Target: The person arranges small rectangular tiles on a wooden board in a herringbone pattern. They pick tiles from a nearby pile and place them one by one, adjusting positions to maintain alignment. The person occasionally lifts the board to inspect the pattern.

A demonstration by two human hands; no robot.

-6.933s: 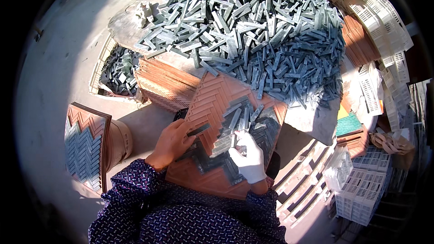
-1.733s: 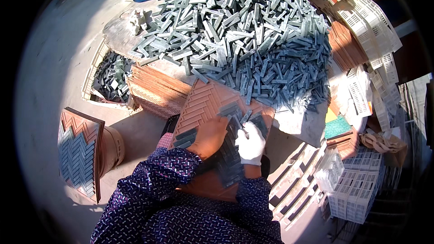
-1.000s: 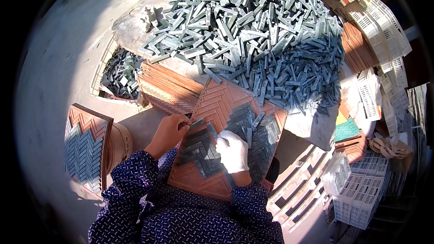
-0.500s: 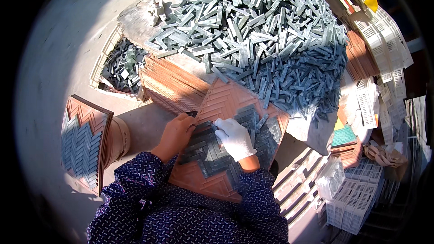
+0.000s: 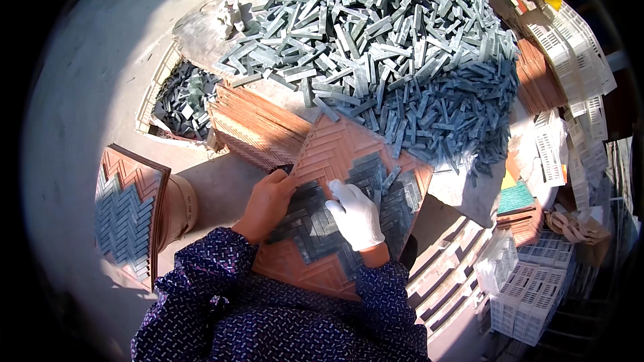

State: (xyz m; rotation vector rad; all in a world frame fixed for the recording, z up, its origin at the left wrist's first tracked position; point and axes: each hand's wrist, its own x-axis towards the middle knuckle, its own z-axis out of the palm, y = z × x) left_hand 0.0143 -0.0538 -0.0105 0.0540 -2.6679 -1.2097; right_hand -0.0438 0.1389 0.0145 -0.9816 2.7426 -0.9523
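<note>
In front of me lies an orange-brown grooved tray [image 5: 335,144], turned at an angle. Dark grey-green stone strips [image 5: 315,218] fill its middle in a herringbone pattern, and a few loose strips [image 5: 388,179] rest on top toward its right side. My bare left hand [image 5: 268,201] is closed at the tray's left edge. A small dark piece [image 5: 285,169] shows by its fingertips, its kind unclear. My right hand [image 5: 357,218], in a white glove, is over the laid strips with fingers bent; what its fingertips hold, if anything, is hidden.
A big heap of stone strips [image 5: 376,33] covers the table beyond the tray. Stacked orange trays [image 5: 261,124] stand at its near left, beside a crate of dark chips [image 5: 184,97]. Another filled tray [image 5: 127,218] leans far left. White plastic crates [image 5: 526,302] stand right.
My right hand has shifted slightly right, its fingers lifting up and away from the strip they pressed. My left hand has moved slightly right along the tray's edge.
</note>
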